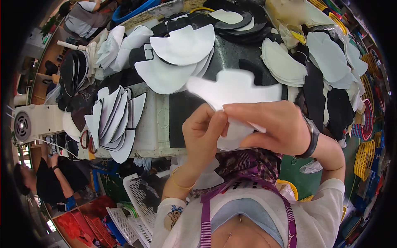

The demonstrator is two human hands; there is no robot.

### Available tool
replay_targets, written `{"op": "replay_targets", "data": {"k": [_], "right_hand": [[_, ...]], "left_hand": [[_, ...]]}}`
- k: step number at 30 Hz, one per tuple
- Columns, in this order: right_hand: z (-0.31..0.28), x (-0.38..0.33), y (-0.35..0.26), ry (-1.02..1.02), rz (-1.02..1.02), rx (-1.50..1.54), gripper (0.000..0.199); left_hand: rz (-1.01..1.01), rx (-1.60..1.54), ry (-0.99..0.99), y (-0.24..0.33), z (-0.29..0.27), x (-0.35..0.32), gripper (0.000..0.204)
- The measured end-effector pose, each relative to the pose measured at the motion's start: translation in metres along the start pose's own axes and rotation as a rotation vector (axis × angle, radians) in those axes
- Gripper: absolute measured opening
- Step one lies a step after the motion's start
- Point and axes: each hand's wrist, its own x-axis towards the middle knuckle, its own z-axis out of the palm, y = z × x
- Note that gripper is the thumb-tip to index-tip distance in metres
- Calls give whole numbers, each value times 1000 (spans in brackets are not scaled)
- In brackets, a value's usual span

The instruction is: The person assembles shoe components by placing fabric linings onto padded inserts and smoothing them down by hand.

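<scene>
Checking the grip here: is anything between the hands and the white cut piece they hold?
Nothing visible: left hand and right hand both pinch the white wing-shaped cut fabric piece directly.

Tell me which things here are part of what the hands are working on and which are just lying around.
In hand:
left hand
right hand
white cut piece held by both

Lying about:
fanned white pieces
white stack
black pieces
yellow basket

The white cut piece is motion-blurred, its lower part hidden behind the right hand and left hand. Stacked pieces run off the top edge.
</scene>
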Motion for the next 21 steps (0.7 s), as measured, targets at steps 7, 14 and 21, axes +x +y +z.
{"op": "replay_targets", "data": {"k": [7, 14, 21], "right_hand": [[8, 20, 6, 171, 609, 536, 13], [24, 32, 49, 289, 435, 91, 10], [-25, 46, 22, 123, -18, -105, 9]], "left_hand": [[415, 450, 237, -12, 10, 9, 24], [423, 778, -159, 19, -5, -37, 9], [-475, 1586, -490, 2, -147, -138, 12]]}}
